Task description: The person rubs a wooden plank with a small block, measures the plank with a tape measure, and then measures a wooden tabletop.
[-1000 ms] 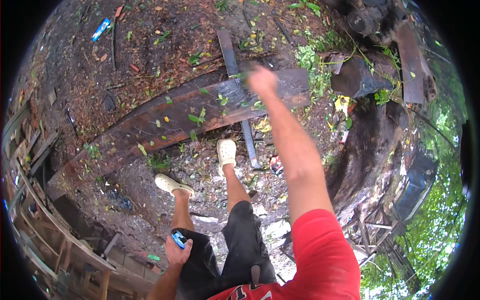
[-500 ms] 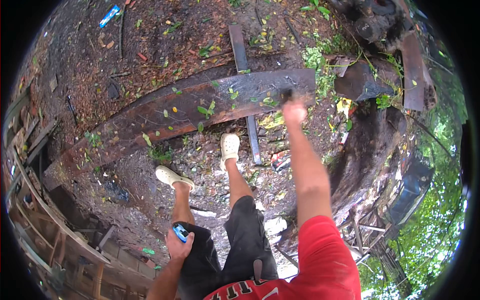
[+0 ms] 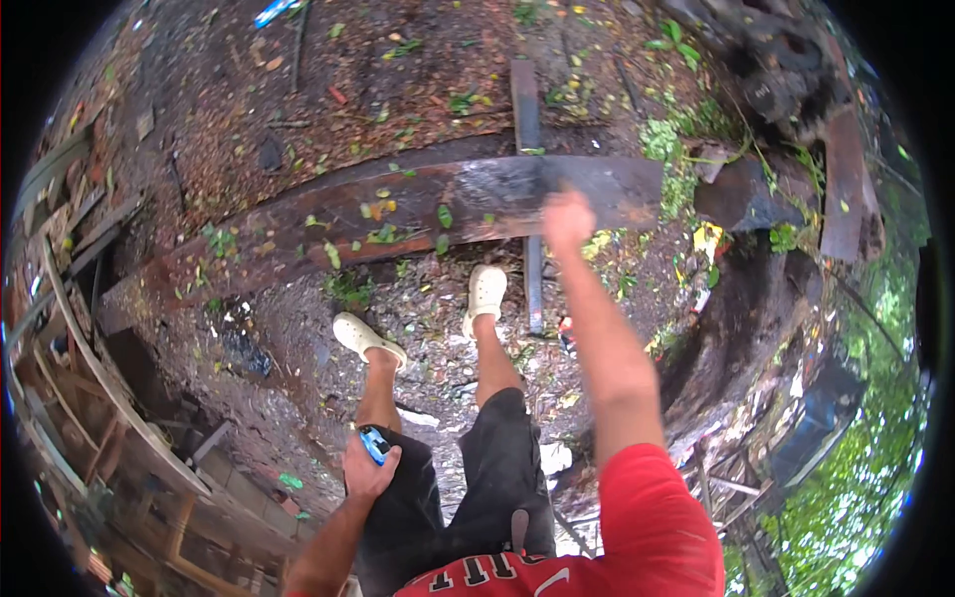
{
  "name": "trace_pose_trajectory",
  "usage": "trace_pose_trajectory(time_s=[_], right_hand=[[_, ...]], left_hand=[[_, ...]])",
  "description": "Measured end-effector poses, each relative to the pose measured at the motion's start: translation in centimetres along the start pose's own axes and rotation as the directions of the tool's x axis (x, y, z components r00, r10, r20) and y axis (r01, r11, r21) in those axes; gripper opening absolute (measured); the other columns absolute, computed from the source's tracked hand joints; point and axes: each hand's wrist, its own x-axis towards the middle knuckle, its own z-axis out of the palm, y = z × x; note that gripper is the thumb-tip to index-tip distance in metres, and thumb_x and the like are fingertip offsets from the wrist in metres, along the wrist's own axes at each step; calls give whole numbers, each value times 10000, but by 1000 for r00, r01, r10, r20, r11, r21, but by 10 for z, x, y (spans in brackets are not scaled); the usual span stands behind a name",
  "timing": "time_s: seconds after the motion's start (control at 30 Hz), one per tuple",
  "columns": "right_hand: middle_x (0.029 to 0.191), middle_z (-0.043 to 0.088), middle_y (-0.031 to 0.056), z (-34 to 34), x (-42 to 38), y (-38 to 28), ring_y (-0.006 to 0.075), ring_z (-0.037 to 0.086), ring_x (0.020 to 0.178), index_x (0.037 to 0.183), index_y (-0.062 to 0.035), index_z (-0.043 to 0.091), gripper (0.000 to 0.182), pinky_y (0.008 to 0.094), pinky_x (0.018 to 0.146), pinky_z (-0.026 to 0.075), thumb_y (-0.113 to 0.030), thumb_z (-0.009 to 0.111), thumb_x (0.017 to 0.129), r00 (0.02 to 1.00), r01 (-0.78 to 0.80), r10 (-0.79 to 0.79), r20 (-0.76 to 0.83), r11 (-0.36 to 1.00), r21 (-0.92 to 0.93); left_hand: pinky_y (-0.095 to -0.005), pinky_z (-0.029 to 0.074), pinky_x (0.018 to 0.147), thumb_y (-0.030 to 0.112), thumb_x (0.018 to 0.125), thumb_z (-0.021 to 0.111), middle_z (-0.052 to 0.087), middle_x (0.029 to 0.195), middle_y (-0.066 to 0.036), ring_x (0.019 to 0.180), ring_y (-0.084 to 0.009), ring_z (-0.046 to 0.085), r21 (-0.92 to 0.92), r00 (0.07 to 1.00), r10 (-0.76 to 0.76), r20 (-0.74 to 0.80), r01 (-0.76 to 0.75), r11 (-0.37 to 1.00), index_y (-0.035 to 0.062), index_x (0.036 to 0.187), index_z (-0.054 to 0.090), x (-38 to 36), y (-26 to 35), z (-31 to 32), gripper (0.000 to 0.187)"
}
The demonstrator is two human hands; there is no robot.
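Observation:
A long, dark, wet plank (image 3: 398, 204) lies across the ground in front of my feet, with leaves scattered over it. My right hand (image 3: 570, 221) is at the plank's right part, its fingers closed and smeared by motion. A dark blurred shape (image 3: 552, 179) shows just beyond those fingers; I cannot make out what it is. Wet, pale streaks shine on the plank left of the hand. Resting at my left thigh, my left hand (image 3: 370, 468) is closed around a small blue and black object (image 3: 375, 445).
A narrow board (image 3: 535, 289) runs crosswise under the plank. My feet, in cream clogs (image 3: 486, 290), stand close to its near edge. Charred wood (image 3: 776, 80) and a brown board (image 3: 846, 189) lie at the right. Timber framing (image 3: 109, 388) borders the left.
My right hand has swept left along the plank, and leaves there have shifted left. The view has turned slightly. My left hand keeps its hold at the thigh.

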Motion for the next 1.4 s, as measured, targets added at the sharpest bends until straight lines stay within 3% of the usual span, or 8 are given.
trace_pose_trajectory(time_s=[0.2, 0.53, 0.67, 0.7, 0.87, 0.93, 1.2, 1.4], right_hand=[[954, 685, 79, 17, 31, -45, 205, 634, 943, 854, -105, 768, 226, 397, 805, 494, -235, 583, 856, 941, 236, 47, 335, 618, -750], [990, 687, 121, 136, -126, -387, 297, 639, 941, 981, -67, 716, 223, 410, 847, 521, -113, 613, 788, 888, 239, -349, 298, 906, 350], [981, 694, 147, 60, -73, -229, 273, 667, 882, 1054, -37, 683, 245, 360, 767, 536, -197, 587, 896, 948, -143, -68, 312, 784, 604], [991, 694, 137, -2, -57, -195, 228, 662, 885, 1112, -17, 655, 292, 354, 738, 539, -194, 602, 886, 976, 158, -152, 157, 987, -24], [1142, 679, 223, -80, -3, 51, 363, 665, 893, 1370, -104, 566, 531, 478, 875, 518, -339, 493, 899, 916, -349, 399, 43, 846, -402], [1064, 695, 216, -24, -6, 158, 364, 662, 863, 1318, -110, 609, 488, 495, 854, 513, -296, 529, 874, 993, 108, -53, 109, 793, -599], [913, 620, 108, 89, -156, -283, 280, 596, 891, 1054, -145, 647, 252, 413, 771, 513, -154, 583, 810, 948, 303, -285, 145, 945, -122], [975, 687, 111, 112, -176, -370, 302, 648, 969, 1114, -88, 681, 265, 422, 836, 533, -187, 565, 897, 927, 157, -247, 284, 940, 303]], left_hand=[[-518, 425, 938, 447, 730, 786, 594, 1121, -258, 1042, -458, 555, -39, 996, -59, 65, 62, 997, -25, 1218, 490, 3, -17, -2, 741], [-518, 437, 922, 429, 719, 795, 592, 1088, -260, 1041, -453, 559, -78, 998, -43, 36, 46, 996, -26, 1194, 493, 6, -35, 1, 724], [-526, 441, 901, 428, 717, 799, 590, 1082, -269, 1022, -463, 564, -135, 999, -24, 24, 27, 990, -30, 1180, 489, 3, -39, -2, 721], [-529, 439, 900, 428, 717, 799, 589, 1080, -272, 1020, -465, 564, -130, 999, -29, 31, 33, 991, -32, 1177, 488, 3, -39, -6, 720], [-544, 434, 895, 419, 725, 791, 585, 1070, -286, 1008, -478, 564, -152, 1000, 4, -16, -6, 988, -36, 1167, 477, 8, -53, -9, 708], [-543, 436, 885, 421, 728, 788, 584, 1066, -287, 1002, -478, 564, -150, 1000, 4, -17, -6, 989, -34, 1166, 473, 10, -56, -10, 706], [-552, 430, 860, 440, 749, 773, 588, 1028, -279, 990, -472, 562, -146, 1000, 17, 2, -17, 989, -24, 1145, 470, 11, -56, -12, 681], [-545, 443, 857, 433, 750, 774, 603, 1006, -269, 979, -470, 575, -171, 1000, 9, 6, -8, 985, -21, 1150, 467, 12, -67, -6, 679]])
